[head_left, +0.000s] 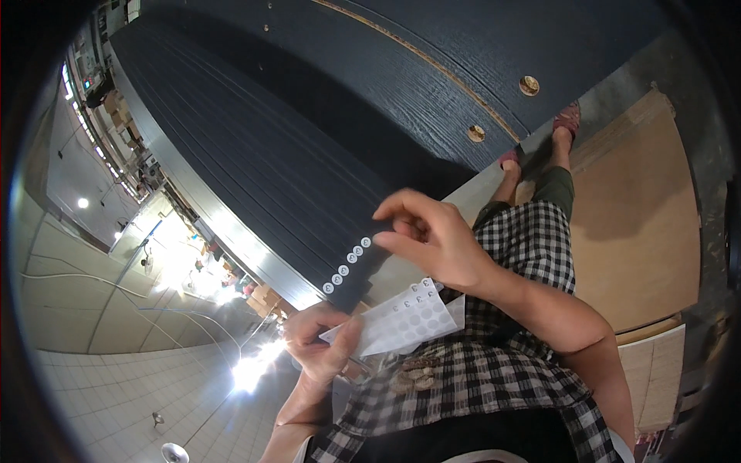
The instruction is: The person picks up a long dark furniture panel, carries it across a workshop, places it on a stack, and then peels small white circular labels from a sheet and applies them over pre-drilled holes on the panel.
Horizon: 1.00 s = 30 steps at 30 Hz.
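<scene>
My left hand (323, 339) pinches one end of a white sheet of round stickers (409, 322) between thumb and fingers. A few round labels with a printed mark remain along its upper edge, and the rest shows blank circles. My right hand (436, 241) hovers above the sheet, beside a stack of dark panels (270, 154). Its thumb and forefinger are apart with a gap between them, the other fingers curled; nothing shows in them. Several white round stickers (343, 270) run in a slanting row across the panel edges, one per panel, just left of my right fingertips.
A large dark board with round brass-coloured holes (529, 85) lies beyond the stack. On the right, a brown cardboard sheet (633, 216) covers the floor beside my legs. A pale metal edge (224, 231) borders the stack at left; boxes (266, 299) and bright lamps are further off.
</scene>
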### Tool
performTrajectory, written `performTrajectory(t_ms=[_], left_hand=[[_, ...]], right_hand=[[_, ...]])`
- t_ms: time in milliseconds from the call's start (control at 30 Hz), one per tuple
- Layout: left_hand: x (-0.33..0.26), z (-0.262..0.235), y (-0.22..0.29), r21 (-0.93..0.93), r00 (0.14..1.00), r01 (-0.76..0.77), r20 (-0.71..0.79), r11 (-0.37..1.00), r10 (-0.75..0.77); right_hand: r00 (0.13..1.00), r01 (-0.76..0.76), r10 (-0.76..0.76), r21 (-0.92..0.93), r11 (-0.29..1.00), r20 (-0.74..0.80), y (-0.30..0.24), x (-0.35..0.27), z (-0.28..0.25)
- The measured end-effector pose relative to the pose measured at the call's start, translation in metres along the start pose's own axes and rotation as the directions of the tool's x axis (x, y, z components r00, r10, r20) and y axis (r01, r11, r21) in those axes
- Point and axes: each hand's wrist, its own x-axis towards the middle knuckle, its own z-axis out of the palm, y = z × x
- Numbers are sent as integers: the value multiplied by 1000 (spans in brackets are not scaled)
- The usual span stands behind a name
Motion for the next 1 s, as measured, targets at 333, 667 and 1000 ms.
performTrajectory(t_ms=[333, 667, 1000], left_hand=[[2, 1, -6, 31, 999, -26, 23, 999, 25], [-1, 0, -8, 59, 1000, -10, -20, 998, 11], [-3, 13, -8, -14, 1000, 5, -15, 1000, -5]], right_hand=[[912, 410, -350, -420, 810, 216, 7, -15, -13], [935, 125, -95, -68, 990, 343, -21, -14, -44], [906, 413, -372, -232, 881, 201, -4, -23, -38]])
